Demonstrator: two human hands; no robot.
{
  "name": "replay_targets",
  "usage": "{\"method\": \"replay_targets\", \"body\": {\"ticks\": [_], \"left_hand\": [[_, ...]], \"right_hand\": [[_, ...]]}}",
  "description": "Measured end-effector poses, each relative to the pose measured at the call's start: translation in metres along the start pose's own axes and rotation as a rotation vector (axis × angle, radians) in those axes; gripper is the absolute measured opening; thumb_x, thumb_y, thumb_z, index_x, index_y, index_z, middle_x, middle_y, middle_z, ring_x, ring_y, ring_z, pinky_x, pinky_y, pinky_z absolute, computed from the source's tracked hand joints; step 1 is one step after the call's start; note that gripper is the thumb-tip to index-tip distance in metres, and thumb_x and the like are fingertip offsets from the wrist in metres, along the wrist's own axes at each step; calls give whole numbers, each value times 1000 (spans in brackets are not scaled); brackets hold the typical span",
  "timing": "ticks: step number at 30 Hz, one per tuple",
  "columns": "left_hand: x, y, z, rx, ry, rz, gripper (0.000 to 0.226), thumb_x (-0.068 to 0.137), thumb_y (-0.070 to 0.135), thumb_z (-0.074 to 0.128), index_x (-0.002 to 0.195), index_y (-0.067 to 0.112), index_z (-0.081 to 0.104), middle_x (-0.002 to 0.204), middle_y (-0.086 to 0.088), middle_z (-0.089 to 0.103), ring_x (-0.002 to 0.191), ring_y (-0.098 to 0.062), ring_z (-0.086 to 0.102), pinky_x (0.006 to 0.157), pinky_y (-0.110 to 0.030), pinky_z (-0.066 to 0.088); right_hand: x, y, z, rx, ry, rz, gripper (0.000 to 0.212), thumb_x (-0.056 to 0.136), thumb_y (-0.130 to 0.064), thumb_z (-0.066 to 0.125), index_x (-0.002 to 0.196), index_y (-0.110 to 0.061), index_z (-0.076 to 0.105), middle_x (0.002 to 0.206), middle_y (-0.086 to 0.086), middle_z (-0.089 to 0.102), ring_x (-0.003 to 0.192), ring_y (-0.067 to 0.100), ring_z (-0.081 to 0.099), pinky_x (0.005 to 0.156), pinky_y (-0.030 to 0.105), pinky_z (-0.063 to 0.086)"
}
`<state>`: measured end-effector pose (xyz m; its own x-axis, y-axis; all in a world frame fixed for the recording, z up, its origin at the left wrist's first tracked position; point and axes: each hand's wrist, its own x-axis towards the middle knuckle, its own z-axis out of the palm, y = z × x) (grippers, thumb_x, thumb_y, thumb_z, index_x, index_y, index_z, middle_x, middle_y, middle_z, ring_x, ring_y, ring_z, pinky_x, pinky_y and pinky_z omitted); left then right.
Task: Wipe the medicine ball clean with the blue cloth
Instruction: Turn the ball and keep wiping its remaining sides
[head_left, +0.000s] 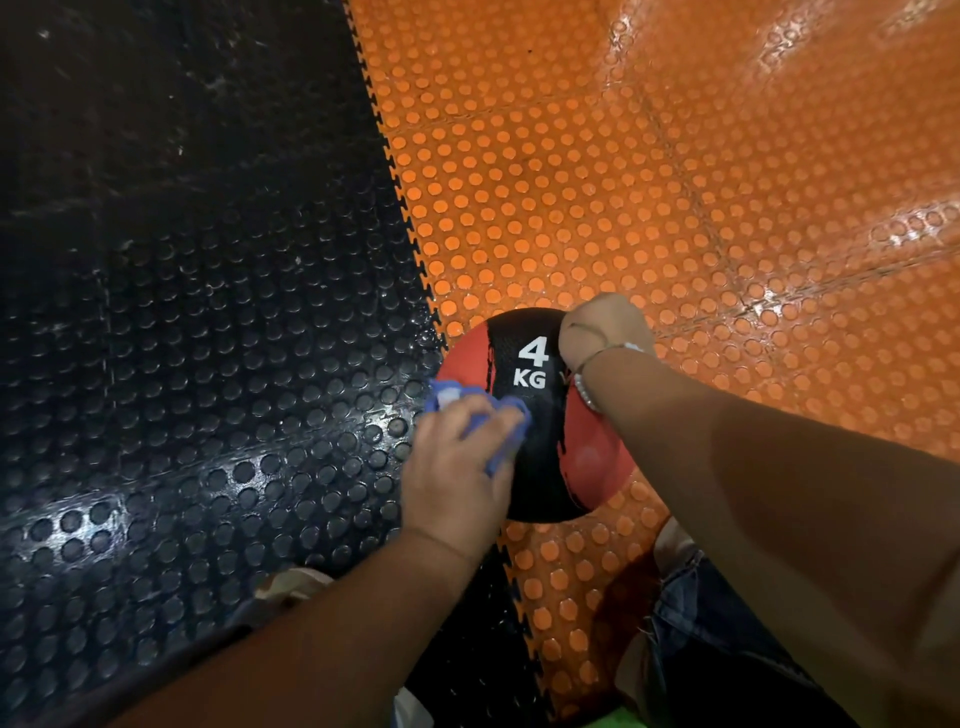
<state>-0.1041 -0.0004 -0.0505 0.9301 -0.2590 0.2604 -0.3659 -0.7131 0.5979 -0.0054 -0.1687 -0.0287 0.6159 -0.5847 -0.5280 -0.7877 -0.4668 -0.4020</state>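
Left of the left grip we see a black studded floor mat, wet and shining in patches. Beyond and to the right of the right grip lies an orange studded mat, also glossy. The toothed seam joining the two mats runs from the far side down to the left grip and passes beneath the ball. Nearer than the right grip, a knee in torn blue jeans sits just beside the ball. Nearer than the left grip, a bit of pale fabric shows under our forearm. A scrap of something green sits at the bottom edge; we cannot tell what it is.

The ball, red and black and marked "4 KG", rests on the floor between the two grips, over the seam. The left grip is curled round the bunched cloth and presses it against the ball's left side. The right grip lies over the ball's far upper right, with a bracelet at the wrist. Its fingers are hidden behind the ball, so we cannot tell how far it is closed.

Open floor spreads left of the left grip and beyond the right grip. On the near side, the knee and both forearms crowd the ball.
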Motion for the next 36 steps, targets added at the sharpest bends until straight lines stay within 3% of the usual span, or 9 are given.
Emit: {"method": "replay_targets", "body": {"ticks": [4,12,16,19,22,25,29,33,36], "left_hand": [[-14,-7,-2,28,-129,321,21,84,30,57,105,34,54,104,10,47,85,-18,47,70,-29,43],[2,20,-10,-187,-150,-342,47,79,55,43,102,26,73,99,12,51,95,-18,56,83,-34,48],[20,40,-20,-383,-203,-637,62,87,62,32,95,16,74,102,4,56,102,-18,54,95,-32,40],[33,53,-23,-602,-222,-863,60,97,56,23,104,22,72,119,-8,62,114,-23,54,107,-38,36],[39,55,-32,-882,-343,-1020,46,96,55,29,94,32,69,119,-4,65,111,-22,59,105,-44,41],[53,39,-51,-600,-453,-812,30,97,20,45,121,30,60,110,2,63,93,-19,61,94,-42,50],[80,14,-71,267,-738,-230,93,77,24,73,149,35,16,149,2,29,134,-24,32,108,-42,32],[95,12,-48,352,-942,39,138,54,59,83,149,35,-15,159,11,-13,146,-18,-9,117,-49,-2],[94,10,-31,324,-974,59,140,48,68,80,150,35,-11,158,15,-12,146,-12,-7,116,-50,-8]], "right_hand": [[2,7,0,-63,-65,-58,30,66,-26,39,84,-11,57,106,12,61,109,35,54,91,39,44],[-24,24,-3,379,137,-70,27,75,-32,39,79,-28,65,108,10,64,92,25,56,84,43,47],[-84,46,-2,271,172,-258,41,80,-54,40,110,-31,54,117,-4,56,112,18,50,98,50,39],[-127,52,3,102,33,-406,78,68,-74,30,132,-29,38,145,-2,32,138,22,24,107,61,25],[-128,56,7,-40,-86,-401,77,76,-68,43,141,-29,28,156,-8,4,145,22,-7,110,65,11],[-122,56,0,-103,-99,-431,51,89,-46,49,135,-27,38,157,-6,5,145,26,-5,112,59,16],[-111,63,-23,-155,-83,-552,37,90,-26,50,126,-19,54,148,-3,36,139,23,29,111,38,30],[-85,78,-46,26,-20,-429,38,78,-21,54,115,-13,61,117,12,61,106,31,57,90,32,44],[-70,86,-51,233,47,-340,42,80,-11,60,120,-23,54,123,11,53,113,30,51,92,29,39]]}}
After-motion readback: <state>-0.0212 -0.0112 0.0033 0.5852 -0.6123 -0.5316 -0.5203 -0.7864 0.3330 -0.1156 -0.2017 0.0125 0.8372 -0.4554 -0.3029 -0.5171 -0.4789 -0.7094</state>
